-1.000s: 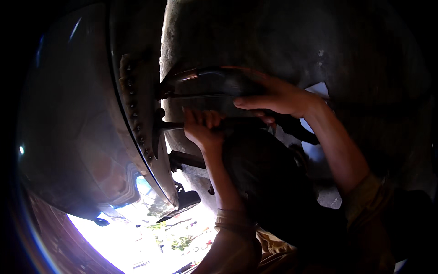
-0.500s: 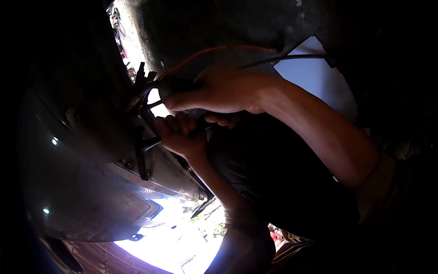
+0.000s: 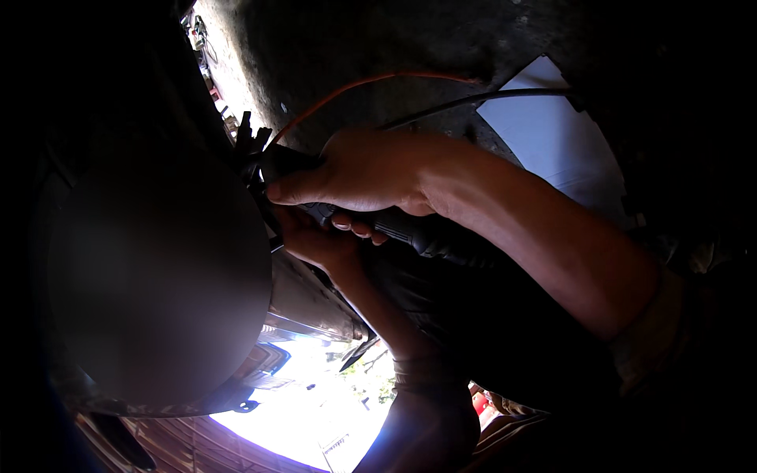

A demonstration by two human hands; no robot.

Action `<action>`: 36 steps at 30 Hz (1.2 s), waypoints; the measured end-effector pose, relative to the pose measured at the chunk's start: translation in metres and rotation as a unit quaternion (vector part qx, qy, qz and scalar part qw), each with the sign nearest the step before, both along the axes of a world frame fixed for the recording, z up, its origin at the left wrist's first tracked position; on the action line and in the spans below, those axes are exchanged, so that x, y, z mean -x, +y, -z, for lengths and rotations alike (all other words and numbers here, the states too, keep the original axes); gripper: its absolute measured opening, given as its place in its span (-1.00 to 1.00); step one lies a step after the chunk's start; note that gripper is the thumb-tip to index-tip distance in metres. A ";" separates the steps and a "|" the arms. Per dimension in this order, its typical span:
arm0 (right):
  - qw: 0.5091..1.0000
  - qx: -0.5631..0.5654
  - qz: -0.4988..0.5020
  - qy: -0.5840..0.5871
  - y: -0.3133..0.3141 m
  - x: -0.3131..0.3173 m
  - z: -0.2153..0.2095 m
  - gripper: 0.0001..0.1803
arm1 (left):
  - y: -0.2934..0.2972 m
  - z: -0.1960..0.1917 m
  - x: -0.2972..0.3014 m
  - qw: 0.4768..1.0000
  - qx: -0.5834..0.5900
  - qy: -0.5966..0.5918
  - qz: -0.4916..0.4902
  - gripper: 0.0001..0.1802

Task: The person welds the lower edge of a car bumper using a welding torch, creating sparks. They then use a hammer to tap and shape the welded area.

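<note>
My right hand (image 3: 374,169) is closed round a black hand-held tool (image 3: 398,229), its thumb pointing left and its fingertips curling out below. A ribbed grip and a thick sleeve show on the tool; its working end is lost in the dark. Just under it, my left hand (image 3: 323,246) is bent inward, its fingers mostly covered by the right hand. What those fingers hold is hidden. Dark prongs (image 3: 251,135) stick up beyond the right thumb. A thin orange cable (image 3: 378,76) and a black cable (image 3: 465,100) run from near the hands toward the right.
A large, blurred, rounded dark shape (image 3: 158,284) fills the left side. Below the hands lies a metal edge piece (image 3: 315,303), with bright daylight under it. A white sheet (image 3: 544,130) rests on the dark floor (image 3: 339,47) at upper right.
The blurred rounded shape now covers much of the curved panel at left. My right hand has shifted slightly left and down, covering more of my left fingers. More of the tool's grip shows.
</note>
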State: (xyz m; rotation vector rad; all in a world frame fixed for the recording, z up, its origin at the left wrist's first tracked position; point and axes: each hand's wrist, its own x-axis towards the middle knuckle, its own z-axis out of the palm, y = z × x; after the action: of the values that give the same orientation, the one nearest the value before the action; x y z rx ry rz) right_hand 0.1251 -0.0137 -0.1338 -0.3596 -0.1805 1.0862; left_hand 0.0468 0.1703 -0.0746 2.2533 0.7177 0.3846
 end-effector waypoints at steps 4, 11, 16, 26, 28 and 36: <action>0.999 -0.016 -0.022 0.027 -0.006 0.001 -0.002 -0.49 | 0.011 -0.004 0.001 0.999 0.007 0.034 0.025 -0.63; 0.999 -0.025 0.000 0.023 0.004 0.005 -0.009 -0.55 | 0.035 0.005 0.003 0.997 -0.068 -0.006 0.025 -0.62; 0.993 -0.082 -0.019 0.078 0.003 0.018 -0.018 -0.60 | 0.046 0.015 0.002 0.997 -0.069 -0.019 0.022 -0.62; 0.987 -0.068 -0.043 0.138 0.004 0.028 -0.028 -0.64 | 0.070 0.056 0.002 0.987 -0.151 -0.039 0.032 -0.61; 0.987 -0.063 -0.062 0.136 0.008 0.031 -0.038 -0.65 | 0.084 0.050 0.017 0.977 -0.207 -0.035 0.035 -0.61; 0.986 -0.033 -0.082 0.145 0.006 0.029 -0.042 -0.64 | 0.065 0.045 0.008 0.995 0.001 -0.071 -0.072 -0.58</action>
State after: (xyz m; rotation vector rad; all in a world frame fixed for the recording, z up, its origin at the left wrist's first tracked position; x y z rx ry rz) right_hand 0.0959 -0.0078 -0.0917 -0.1267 0.0134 1.2786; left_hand 0.0383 0.2356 -0.1198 2.1538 0.8081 0.6069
